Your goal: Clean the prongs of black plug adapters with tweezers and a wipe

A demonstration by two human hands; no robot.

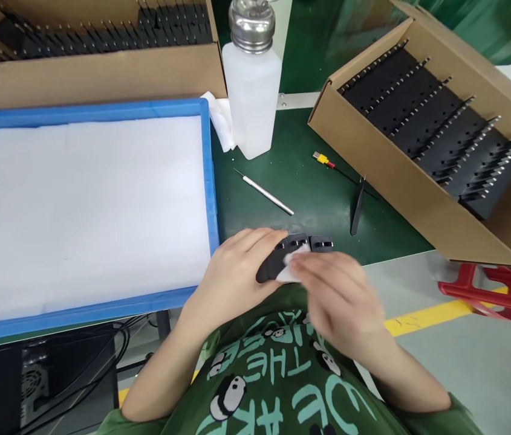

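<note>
My left hand [236, 266] is closed around a black plastic part [270, 264], holding it at the front edge of the green table. Along the part's far side run several dark, glossy raised blocks; its underside and left end are hidden by my fingers. A small white wipe [285, 275] is pinched in my right hand [345, 296] and pressed on the part's surface. The right hand is slightly blurred. Beyond the hands lies a thin silver pen-like tool [268, 195] with a needle tip. Black tweezers [357, 208] rest further right.
A blue-edged tray lined with white paper [87, 211] fills the left. Behind it stands a cardboard box [101, 75] of black pinned parts; another cardboard box [373, 175] is at right. A pump bottle [252, 96], folded tissue [221, 124] and yellow-tipped USB cable [323, 159] are on the table.
</note>
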